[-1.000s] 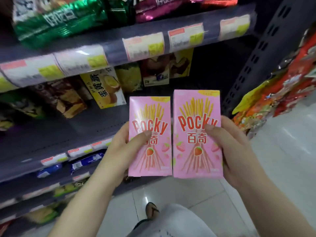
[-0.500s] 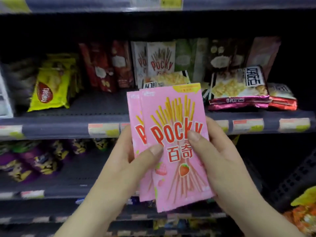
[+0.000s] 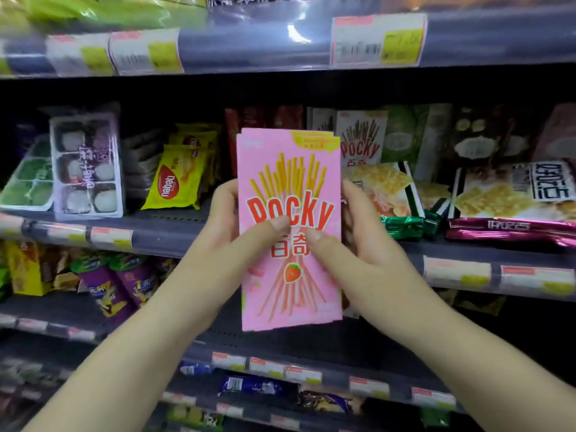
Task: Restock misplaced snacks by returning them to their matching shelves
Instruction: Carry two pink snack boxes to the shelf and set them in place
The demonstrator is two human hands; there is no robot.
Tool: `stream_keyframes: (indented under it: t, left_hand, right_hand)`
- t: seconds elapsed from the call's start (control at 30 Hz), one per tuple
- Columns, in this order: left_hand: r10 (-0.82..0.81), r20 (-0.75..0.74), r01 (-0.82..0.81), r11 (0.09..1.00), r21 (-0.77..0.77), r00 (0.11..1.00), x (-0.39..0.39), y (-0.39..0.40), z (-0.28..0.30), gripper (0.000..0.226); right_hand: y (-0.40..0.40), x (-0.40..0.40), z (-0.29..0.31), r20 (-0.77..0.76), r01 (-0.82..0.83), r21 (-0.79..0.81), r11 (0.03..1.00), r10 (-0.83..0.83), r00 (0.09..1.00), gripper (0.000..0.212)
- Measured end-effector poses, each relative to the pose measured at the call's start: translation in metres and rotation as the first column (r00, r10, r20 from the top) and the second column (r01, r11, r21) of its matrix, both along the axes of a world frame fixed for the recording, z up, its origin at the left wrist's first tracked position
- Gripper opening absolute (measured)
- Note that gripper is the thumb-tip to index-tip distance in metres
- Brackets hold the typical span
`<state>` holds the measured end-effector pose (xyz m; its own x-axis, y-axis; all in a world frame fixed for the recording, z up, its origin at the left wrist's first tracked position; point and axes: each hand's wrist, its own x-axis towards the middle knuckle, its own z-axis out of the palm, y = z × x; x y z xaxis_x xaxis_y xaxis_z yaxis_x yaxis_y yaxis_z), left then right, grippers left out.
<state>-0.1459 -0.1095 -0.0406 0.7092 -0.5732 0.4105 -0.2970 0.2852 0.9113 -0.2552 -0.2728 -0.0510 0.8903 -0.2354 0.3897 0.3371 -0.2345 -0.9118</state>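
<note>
Holding the pink boxes (image 3: 288, 229) stacked upright, you have your left hand (image 3: 232, 235) and right hand (image 3: 361, 247) wrapped round them, thumbs on the front, before the shelf (image 3: 162, 235). Nothing is shelved yet; matching boxes (image 3: 361, 138) stand behind. Half a second ago they overlapped askew; now they're squared.

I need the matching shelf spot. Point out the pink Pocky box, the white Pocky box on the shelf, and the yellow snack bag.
pink Pocky box (image 3: 288, 182): head view, upper front face.
white Pocky box (image 3: 361, 141): head view, front panel.
yellow snack bag (image 3: 174, 179): head view, bag's front.
</note>
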Motion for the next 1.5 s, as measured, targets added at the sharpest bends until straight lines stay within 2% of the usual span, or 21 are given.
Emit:
stream_keyframes:
  t: [0.03, 0.07, 0.1, 0.2, 0.27, 0.43, 0.6, 0.77, 0.87, 0.93, 1.0, 1.1, 1.17, 1.23, 1.3, 1.33, 1.4, 1.5]
  left_hand:
    - [-0.01, -0.013, 0.011, 1.0, 0.015, 1.0, 0.006, 0.004, 0.002, 0.046]
    - [-0.021, -0.03, 0.022, 1.0, 0.013, 0.999, 0.014, 0.006, 0.006, 0.044]
    - [-0.028, -0.057, 0.029, 1.0, 0.008, 0.998, 0.02, 0.007, 0.013, 0.043]
    - [-0.009, -0.059, 0.009, 1.0, 0.007, 0.998, 0.049, 0.01, 0.025, 0.039]
    - [0.036, -0.022, -0.035, 0.999, 0.01, 0.999, 0.071, 0.011, 0.035, 0.033]
    - [0.033, 0.027, -0.033, 0.999, 0.029, 0.999, 0.129, 0.011, 0.05, 0.029]
    - [0.039, 0.035, -0.044, 0.983, 0.178, 0.999, 0.183, 0.012, 0.058, 0.027]
    - [0.124, 0.062, -0.136, 0.953, 0.271, 0.99, 0.214, 0.009, 0.062, 0.037]
    - [0.116, 0.105, -0.144, 0.936, 0.321, 0.988, 0.228, 0.006, 0.066, 0.043]
    - [0.112, 0.154, -0.164, 0.907, 0.388, 0.982, 0.236, 0.007, 0.069, 0.046]
    - [0.114, 0.283, -0.236, 0.863, 0.447, 0.952, 0.243, 0.007, 0.071, 0.056]
    - [0.129, 0.468, -0.363, 0.813, 0.455, 0.874, 0.248, 0.004, 0.075, 0.06]
    - [0.119, 0.509, -0.385, 0.801, 0.458, 0.852, 0.254, 0.002, 0.079, 0.063]
    - [0.099, 0.52, -0.388, 0.783, 0.485, 0.849, 0.261, 0.001, 0.084, 0.08]
    - [0.105, 0.527, -0.404, 0.77, 0.494, 0.843, 0.267, 0.004, 0.089, 0.108]
    - [0.113, 0.536, -0.413, 0.772, 0.483, 0.837, 0.269, 0.006, 0.09, 0.116]
    - [0.104, 0.549, -0.413, 0.777, 0.475, 0.829, 0.272, 0.008, 0.091, 0.111]
    - [0.085, 0.55, -0.412, 0.758, 0.506, 0.831, 0.274, 0.006, 0.088, 0.098]
  right_hand:
    - [0.002, -0.003, 0.006, 0.013, -0.003, -0.101, 0.995, 0.005, 1.0, 0.069]
    - [0.01, 0.01, 0.026, -0.018, -0.025, -0.039, 0.999, 0.024, 1.0, 0.071]
    - [0.01, 0.02, 0.035, -0.037, -0.014, -0.064, 0.998, 0.012, 0.999, 0.07]
    - [0.011, 0.053, 0.049, -0.083, -0.018, -0.023, 1.0, 0.016, 0.996, 0.046]
    - [0.015, 0.078, 0.061, -0.096, 0.004, -0.015, 1.0, -0.006, 0.995, 0.041]
    - [0.02, 0.147, 0.073, -0.071, 0.127, -0.09, 0.988, -0.134, 0.988, 0.054]
    - [0.028, 0.207, 0.074, -0.104, 0.239, -0.173, 0.956, -0.259, 0.96, 0.055]
    - [0.026, 0.242, 0.074, -0.168, 0.216, -0.212, 0.953, -0.254, 0.953, 0.055]
    - [0.02, 0.253, 0.076, -0.227, 0.202, -0.273, 0.941, -0.267, 0.937, 0.055]
    - [0.013, 0.257, 0.081, -0.307, 0.133, -0.342, 0.93, -0.244, 0.92, 0.056]
    - [0.006, 0.257, 0.088, -0.366, 0.068, -0.399, 0.914, -0.227, 0.903, 0.058]
    - [0.003, 0.258, 0.092, -0.355, 0.043, -0.426, 0.903, -0.211, 0.911, 0.051]
    - [0.006, 0.262, 0.09, -0.328, 0.054, -0.436, 0.898, -0.214, 0.92, 0.047]
    - [0.008, 0.269, 0.088, -0.305, 0.089, -0.439, 0.894, -0.241, 0.921, 0.047]
    - [0.007, 0.274, 0.086, -0.261, 0.133, -0.521, 0.843, -0.306, 0.916, 0.051]
    - [0.006, 0.275, 0.088, -0.222, 0.149, -0.615, 0.774, -0.351, 0.91, 0.055]
    - [0.002, 0.273, 0.093, -0.122, 0.181, -0.771, 0.611, -0.42, 0.899, 0.063]
    - [-0.008, 0.266, 0.105, 0.066, 0.315, -0.796, 0.517, -0.443, 0.894, 0.067]
